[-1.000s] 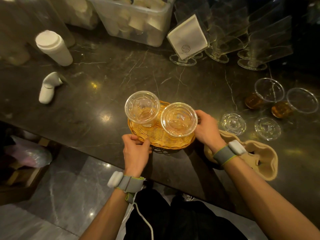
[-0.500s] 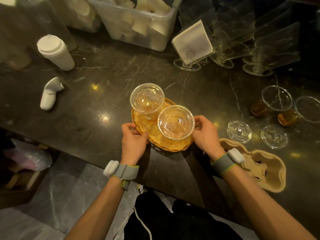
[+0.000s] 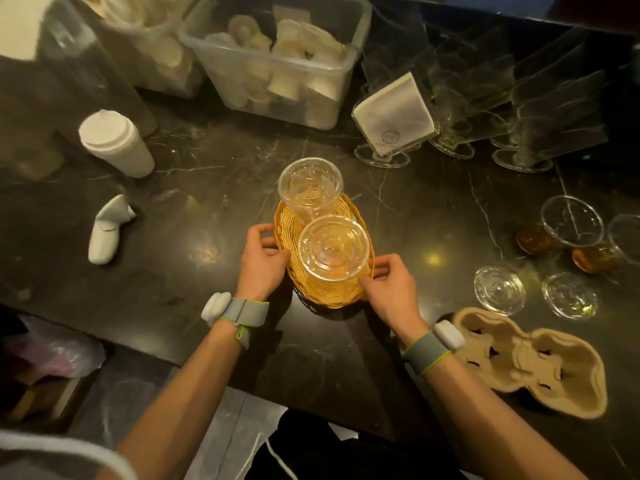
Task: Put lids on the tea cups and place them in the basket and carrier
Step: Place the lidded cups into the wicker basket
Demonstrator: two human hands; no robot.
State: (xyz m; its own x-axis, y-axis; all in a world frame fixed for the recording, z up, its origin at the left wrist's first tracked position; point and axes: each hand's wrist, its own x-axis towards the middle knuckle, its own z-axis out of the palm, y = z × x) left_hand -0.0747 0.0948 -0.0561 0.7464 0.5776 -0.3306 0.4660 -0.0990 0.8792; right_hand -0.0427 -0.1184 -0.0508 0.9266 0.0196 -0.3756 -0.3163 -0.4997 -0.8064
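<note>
Both hands grip a wicker basket on the dark counter: left hand on its left rim, right hand at its near right edge. Two lidded tea cups stand tall inside. A jerky turn or slide could topple them. Two unlidded cups, loose lids and the empty cardboard carrier wait to the right.

No readable text, numbers or brands. Only a small round emblem printed near bottom edge of white napkin stack in clear holder; too blurred to make out any letters.
</note>
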